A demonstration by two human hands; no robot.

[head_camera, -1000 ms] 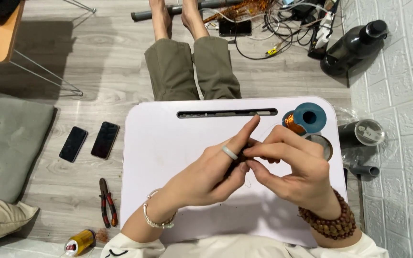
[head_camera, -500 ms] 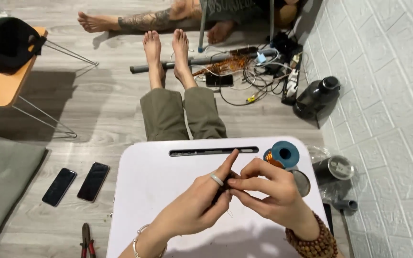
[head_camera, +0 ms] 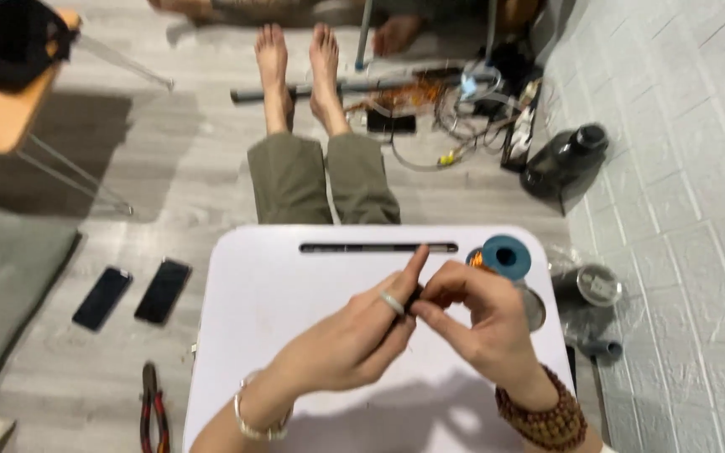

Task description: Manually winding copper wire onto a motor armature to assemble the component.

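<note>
Over a white lap table (head_camera: pixel 279 319), my left hand (head_camera: pixel 350 340) and my right hand (head_camera: pixel 480 323) meet. Both pinch a small dark object (head_camera: pixel 413 295) between the fingertips; most of it is hidden by my fingers. My left index finger points toward the table's slot (head_camera: pixel 379 247). A ring sits on a left finger, a bangle on the left wrist and a brown bead bracelet on the right wrist. A blue spool of copper wire (head_camera: pixel 503 256) stands just beyond my right hand.
My legs and bare feet (head_camera: pixel 299 59) stretch out past the table. Two dark phones (head_camera: pixel 132 294) and red-handled pliers (head_camera: pixel 153 411) lie on the floor to the left. Tangled cables (head_camera: pixel 446 101), a black bottle (head_camera: pixel 564 159) and a wooden stool (head_camera: pixel 10 101) are farther off.
The view has tilted up and then back a little, so the feet and far floor show. My hands stay together on the small dark object with little change in grip.
</note>
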